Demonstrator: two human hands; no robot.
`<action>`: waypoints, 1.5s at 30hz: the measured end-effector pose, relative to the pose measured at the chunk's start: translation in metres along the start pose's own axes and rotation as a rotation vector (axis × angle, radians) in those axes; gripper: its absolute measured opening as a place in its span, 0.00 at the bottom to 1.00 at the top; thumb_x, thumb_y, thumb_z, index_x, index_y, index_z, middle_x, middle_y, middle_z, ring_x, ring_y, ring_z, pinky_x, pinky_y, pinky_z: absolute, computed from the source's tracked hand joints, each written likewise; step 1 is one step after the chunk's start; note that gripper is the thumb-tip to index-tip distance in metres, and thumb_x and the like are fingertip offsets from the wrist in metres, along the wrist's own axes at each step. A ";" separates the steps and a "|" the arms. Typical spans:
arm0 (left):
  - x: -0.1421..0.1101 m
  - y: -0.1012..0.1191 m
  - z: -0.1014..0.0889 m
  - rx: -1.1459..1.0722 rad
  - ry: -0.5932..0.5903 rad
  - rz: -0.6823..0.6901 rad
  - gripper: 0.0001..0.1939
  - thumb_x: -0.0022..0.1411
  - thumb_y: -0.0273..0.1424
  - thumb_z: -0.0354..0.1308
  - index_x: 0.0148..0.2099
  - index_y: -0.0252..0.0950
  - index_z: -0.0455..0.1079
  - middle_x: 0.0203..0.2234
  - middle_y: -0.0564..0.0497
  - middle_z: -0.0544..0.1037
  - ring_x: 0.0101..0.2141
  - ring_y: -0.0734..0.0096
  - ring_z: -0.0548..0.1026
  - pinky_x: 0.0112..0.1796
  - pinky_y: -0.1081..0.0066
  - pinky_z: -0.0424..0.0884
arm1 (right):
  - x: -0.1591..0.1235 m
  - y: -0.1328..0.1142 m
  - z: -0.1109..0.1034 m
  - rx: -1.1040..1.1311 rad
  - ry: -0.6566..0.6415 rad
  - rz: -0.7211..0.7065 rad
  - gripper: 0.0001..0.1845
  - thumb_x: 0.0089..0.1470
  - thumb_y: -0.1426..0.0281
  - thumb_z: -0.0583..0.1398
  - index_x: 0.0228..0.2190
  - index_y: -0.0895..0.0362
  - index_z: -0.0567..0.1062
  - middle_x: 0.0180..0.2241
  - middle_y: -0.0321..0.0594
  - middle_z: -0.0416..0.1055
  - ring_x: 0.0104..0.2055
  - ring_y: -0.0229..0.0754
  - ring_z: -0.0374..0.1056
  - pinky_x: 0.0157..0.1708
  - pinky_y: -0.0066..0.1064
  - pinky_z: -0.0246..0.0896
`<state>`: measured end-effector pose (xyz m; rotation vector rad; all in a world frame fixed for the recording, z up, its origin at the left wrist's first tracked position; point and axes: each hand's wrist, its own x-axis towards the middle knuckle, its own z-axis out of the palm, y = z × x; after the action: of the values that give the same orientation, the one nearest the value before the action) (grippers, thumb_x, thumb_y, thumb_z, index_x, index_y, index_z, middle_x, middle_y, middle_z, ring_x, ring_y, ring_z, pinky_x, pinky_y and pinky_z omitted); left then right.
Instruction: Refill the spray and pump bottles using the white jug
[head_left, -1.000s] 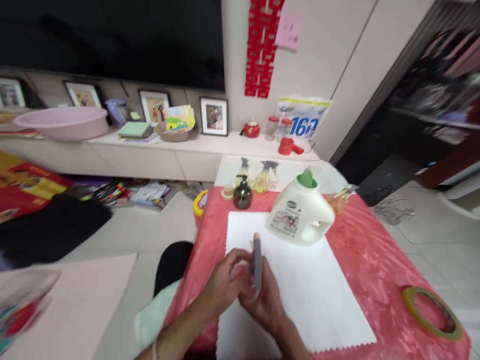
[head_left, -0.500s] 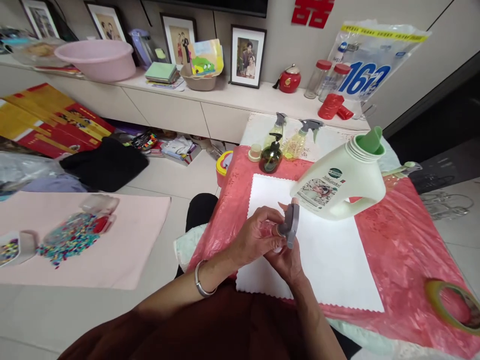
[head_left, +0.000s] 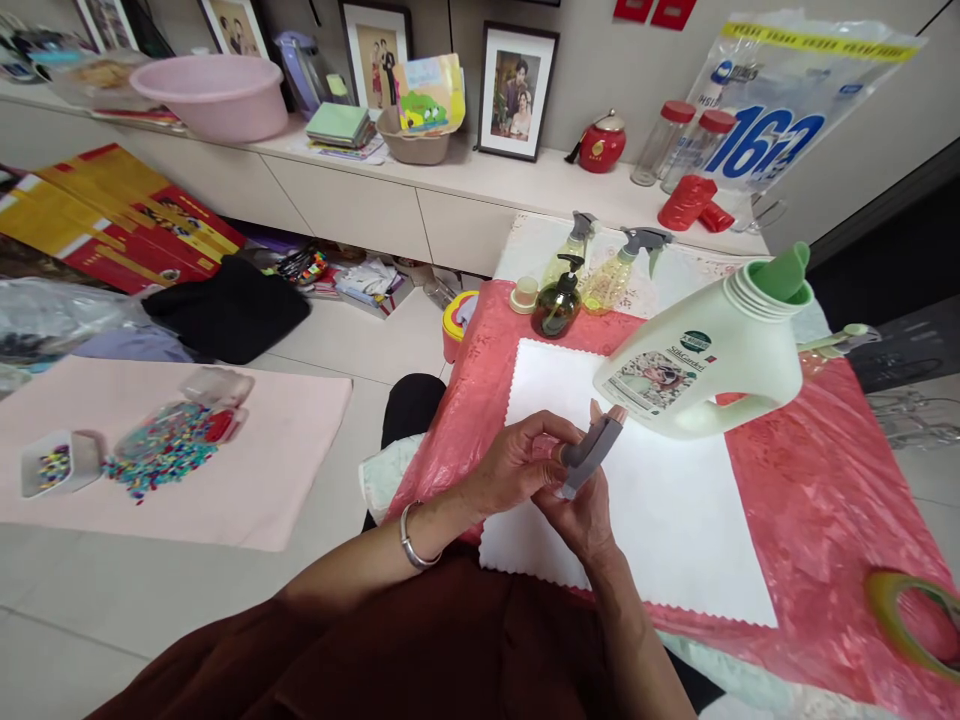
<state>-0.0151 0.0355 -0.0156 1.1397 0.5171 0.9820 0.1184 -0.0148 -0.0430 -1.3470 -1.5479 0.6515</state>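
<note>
Both hands meet over the near edge of a white scalloped sheet (head_left: 660,500) on a red-covered table (head_left: 817,490). My right hand (head_left: 581,515) holds a small grey spray-trigger part (head_left: 590,453) from below. My left hand (head_left: 517,465) pinches the same grey part from the left, thumb and fingers closed on it. A silver bangle (head_left: 409,535) circles my left wrist. Just beyond the fingers stands a white detergent jug (head_left: 712,360) with a green spout, leaning in the view.
A dark green pump bottle (head_left: 556,305), two yellow spray bottles (head_left: 600,270) and a small cap (head_left: 523,294) stand at the table's far edge. A tape roll (head_left: 911,620) lies at right. On the floor left, a pink mat (head_left: 247,470) carries spilled coloured beads (head_left: 161,450).
The view has tilted down and moved closer since one second ago. The grey part has turned from upright to slanted in my hands, which stay together over the sheet.
</note>
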 end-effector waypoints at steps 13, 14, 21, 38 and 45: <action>-0.003 0.001 0.004 -0.059 0.035 -0.067 0.16 0.59 0.41 0.69 0.44 0.37 0.76 0.37 0.49 0.81 0.35 0.68 0.78 0.38 0.66 0.74 | -0.002 -0.033 -0.050 0.119 -0.111 0.076 0.27 0.70 0.54 0.55 0.64 0.51 0.67 0.65 0.45 0.55 0.70 0.51 0.50 0.67 0.50 0.57; -0.003 0.000 0.005 -0.058 0.046 -0.071 0.16 0.59 0.42 0.69 0.44 0.37 0.76 0.38 0.48 0.81 0.37 0.67 0.79 0.40 0.65 0.75 | -0.001 -0.036 -0.049 0.116 -0.085 0.074 0.24 0.71 0.56 0.54 0.63 0.51 0.69 0.65 0.44 0.57 0.69 0.50 0.51 0.66 0.48 0.59; -0.006 -0.012 0.005 -0.033 0.148 0.051 0.14 0.60 0.38 0.69 0.43 0.36 0.73 0.45 0.45 0.82 0.49 0.58 0.79 0.53 0.54 0.72 | 0.004 -0.037 -0.028 0.142 0.018 0.031 0.16 0.71 0.65 0.55 0.55 0.48 0.76 0.59 0.39 0.65 0.62 0.42 0.63 0.58 0.34 0.68; -0.006 -0.008 0.003 0.116 0.142 0.168 0.11 0.69 0.41 0.59 0.45 0.40 0.77 0.40 0.49 0.75 0.41 0.68 0.75 0.44 0.67 0.72 | 0.000 -0.019 0.006 0.403 0.336 0.064 0.17 0.57 0.61 0.70 0.44 0.56 0.76 0.49 0.46 0.69 0.53 0.48 0.68 0.55 0.45 0.68; -0.006 -0.012 -0.003 0.082 0.030 0.194 0.19 0.64 0.48 0.62 0.49 0.40 0.74 0.44 0.47 0.72 0.49 0.60 0.72 0.51 0.60 0.70 | -0.002 -0.016 0.009 0.423 0.370 0.028 0.18 0.55 0.61 0.71 0.44 0.55 0.76 0.49 0.45 0.67 0.55 0.49 0.66 0.54 0.46 0.68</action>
<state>-0.0165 0.0310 -0.0284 1.2670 0.4807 1.1556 0.1031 -0.0191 -0.0334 -1.0926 -1.0277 0.6595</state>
